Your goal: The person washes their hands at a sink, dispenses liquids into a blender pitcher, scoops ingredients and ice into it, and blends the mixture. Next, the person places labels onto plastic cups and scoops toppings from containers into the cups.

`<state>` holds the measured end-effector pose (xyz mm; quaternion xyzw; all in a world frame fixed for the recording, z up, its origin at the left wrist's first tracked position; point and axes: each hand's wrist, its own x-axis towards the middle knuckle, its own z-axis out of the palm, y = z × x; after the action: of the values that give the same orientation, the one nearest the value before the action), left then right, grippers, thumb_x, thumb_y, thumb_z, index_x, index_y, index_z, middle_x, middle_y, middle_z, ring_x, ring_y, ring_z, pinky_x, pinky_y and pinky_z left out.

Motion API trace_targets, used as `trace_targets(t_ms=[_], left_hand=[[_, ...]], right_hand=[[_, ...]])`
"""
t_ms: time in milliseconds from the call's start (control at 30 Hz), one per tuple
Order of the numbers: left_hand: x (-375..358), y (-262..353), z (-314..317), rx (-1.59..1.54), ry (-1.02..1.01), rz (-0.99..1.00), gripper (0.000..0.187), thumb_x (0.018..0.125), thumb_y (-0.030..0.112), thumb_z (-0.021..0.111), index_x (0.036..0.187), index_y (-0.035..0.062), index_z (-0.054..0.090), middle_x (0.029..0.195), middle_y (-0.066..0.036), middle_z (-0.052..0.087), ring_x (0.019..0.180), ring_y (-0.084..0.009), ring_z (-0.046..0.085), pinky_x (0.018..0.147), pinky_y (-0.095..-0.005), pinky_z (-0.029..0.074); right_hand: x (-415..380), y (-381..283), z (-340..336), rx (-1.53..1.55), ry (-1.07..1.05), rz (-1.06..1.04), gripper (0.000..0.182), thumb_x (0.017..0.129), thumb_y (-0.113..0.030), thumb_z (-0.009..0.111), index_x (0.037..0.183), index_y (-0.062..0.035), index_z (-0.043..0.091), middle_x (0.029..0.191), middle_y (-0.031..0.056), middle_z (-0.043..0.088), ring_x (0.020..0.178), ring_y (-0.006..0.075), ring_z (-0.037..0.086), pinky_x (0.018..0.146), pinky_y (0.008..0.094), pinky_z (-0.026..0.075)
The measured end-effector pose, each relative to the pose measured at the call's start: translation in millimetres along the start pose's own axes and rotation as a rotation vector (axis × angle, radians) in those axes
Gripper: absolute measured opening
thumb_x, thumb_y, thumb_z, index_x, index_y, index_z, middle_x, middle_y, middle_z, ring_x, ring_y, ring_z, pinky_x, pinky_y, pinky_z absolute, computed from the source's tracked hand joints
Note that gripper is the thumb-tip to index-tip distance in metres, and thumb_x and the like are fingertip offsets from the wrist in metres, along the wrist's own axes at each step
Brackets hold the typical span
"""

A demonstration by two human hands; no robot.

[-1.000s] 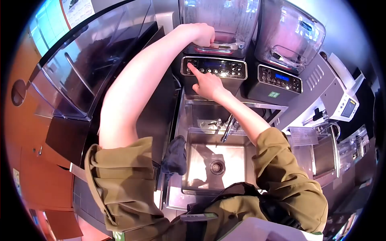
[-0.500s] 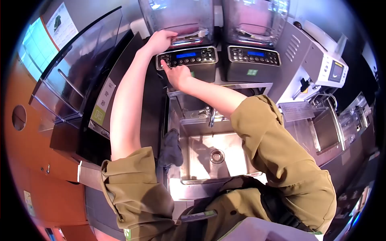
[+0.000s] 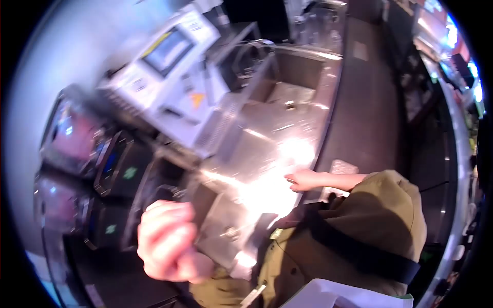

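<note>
My left hand (image 3: 167,241) is raised close to the camera at lower left, its fingers curled in and blurred, with nothing visible in them. Behind it lies the nearer steel sink (image 3: 215,210). My right hand (image 3: 304,180) hangs by the front edge of the steel counter (image 3: 257,136), fingers loosely bent and slightly apart, holding nothing that I can see. At left are two blenders: the farther one has a dark base (image 3: 128,164) and a clear jug (image 3: 74,136), and the nearer base (image 3: 105,223) stands below it in view.
A white machine with a screen (image 3: 168,51) stands beyond the blenders. A second sink basin (image 3: 298,69) is set in the far counter. A dark floor strip (image 3: 364,113) runs along the counter, with dark cabinets (image 3: 426,154) on the right.
My view has swung right, so the blenders now sit at far left. Both hands have left the blender; the left has come near the camera, the right down beside the counter edge.
</note>
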<state>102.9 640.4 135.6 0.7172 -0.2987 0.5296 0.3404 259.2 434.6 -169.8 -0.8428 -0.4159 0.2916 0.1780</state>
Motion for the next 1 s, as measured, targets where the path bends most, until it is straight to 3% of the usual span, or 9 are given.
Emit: trace_targets(t_ms=[100,133,200,533,633,667,767,900,1000], left_hand=[[59.5,-2.0,144.2,-0.223,-0.516,0.351,0.016,0.07,0.012,0.057,0.079,-0.0013,0.058,0.076,-0.017,0.057,0.066,-0.0276,0.057,0.052,-0.0315,0.045],[59.4,-2.6,195.9,-0.328,-0.604,0.379,0.017,0.07,0.013,0.057,0.081,-0.0009,0.058,0.076,-0.017,0.057,0.066,-0.0276,0.057,0.052,-0.0316,0.045],[60.9,-6.4,294.3,-0.505,-0.724,0.417,0.019,0.071,0.014,0.057,0.083,0.0,0.057,0.076,-0.017,0.057,0.067,-0.0275,0.057,0.053,-0.0318,0.045],[117.8,-180.6,635.9,-0.598,-0.917,0.153,0.028,0.074,0.02,0.056,0.097,0.0043,0.052,0.077,-0.015,0.057,0.069,-0.027,0.057,0.056,-0.0328,0.047],[141.2,-255.1,740.3,-0.581,-0.937,0.066,0.031,0.075,0.022,0.055,0.102,0.0056,0.051,0.077,-0.014,0.057,0.07,-0.0269,0.057,0.056,-0.0331,0.047],[157.1,-279.1,780.4,-0.601,-0.93,0.064,0.032,0.075,0.023,0.055,0.103,0.0061,0.05,0.077,-0.014,0.057,0.07,-0.0268,0.057,0.057,-0.0332,0.047],[214.6,-342.0,896.9,-0.662,-0.866,0.127,0.036,0.076,0.024,0.055,0.107,0.0074,0.049,0.077,-0.014,0.056,0.071,-0.0267,0.058,0.057,-0.0335,0.048],[304.9,-408.9,1094.6,-0.79,-0.769,0.312,0.04,0.078,0.027,0.055,0.113,0.0091,0.047,0.077,-0.013,0.056,0.072,-0.0265,0.058,0.059,-0.0338,0.048],[305.6,-424.9,1313.6,-0.692,-1.06,0.374,0.043,0.081,0.03,0.054,0.118,0.0099,0.048,0.088,-0.009,0.059,0.082,-0.0223,0.057,0.069,-0.0314,0.048]], right_hand=[[-49.6,84.8,-55.5,-0.157,0.166,0.075,0.048,0.078,-0.03,0.05,0.118,-0.0041,0.043,0.082,0.0191,0.06,0.078,0.0343,0.058,0.068,0.0432,0.046],[-89.3,79.7,-81.5,-0.105,0.418,0.078,0.038,0.08,-0.03,0.049,0.106,-0.003,0.054,0.076,0.0148,0.061,0.075,0.0305,0.06,0.067,0.0399,0.048],[-64.6,201.9,-57.0,-0.052,0.213,0.038,0.038,0.076,-0.025,0.052,0.108,-0.0057,0.053,0.082,0.0218,0.059,0.076,0.0349,0.058,0.067,0.0433,0.046],[-188.5,508.4,-249.8,0.547,0.372,0.487,0.039,0.077,-0.024,0.054,0.108,-0.0003,0.052,0.081,0.0172,0.062,0.062,0.0227,0.061,0.058,0.0349,0.047],[-173.1,660.6,-268.9,1.015,0.492,0.457,0.04,0.079,-0.024,0.054,0.109,0.0022,0.051,0.08,0.0128,0.063,0.06,0.0143,0.06,0.057,0.0318,0.047],[-170.0,718.3,-255.5,1.066,0.639,0.635,0.04,0.079,-0.024,0.054,0.111,0.0005,0.05,0.081,0.0104,0.064,0.06,0.0163,0.06,0.055,0.0312,0.047],[-192.1,821.1,-242.1,1.026,0.788,1.039,0.039,0.078,-0.023,0.054,0.109,0.0002,0.051,0.081,0.0104,0.063,0.061,0.0173,0.06,0.055,0.0315,0.047],[-283.8,901.3,-260.1,0.824,0.662,1.358,0.037,0.078,-0.022,0.053,0.107,-0.0002,0.053,0.08,0.0103,0.063,0.061,0.0187,0.06,0.055,0.0319,0.047],[-347.8,1019.7,-281.0,0.709,0.571,1.493,0.035,0.077,-0.021,0.053,0.106,-0.0005,0.054,0.08,0.0103,0.063,0.062,0.0197,0.06,0.055,0.0322,0.047]])
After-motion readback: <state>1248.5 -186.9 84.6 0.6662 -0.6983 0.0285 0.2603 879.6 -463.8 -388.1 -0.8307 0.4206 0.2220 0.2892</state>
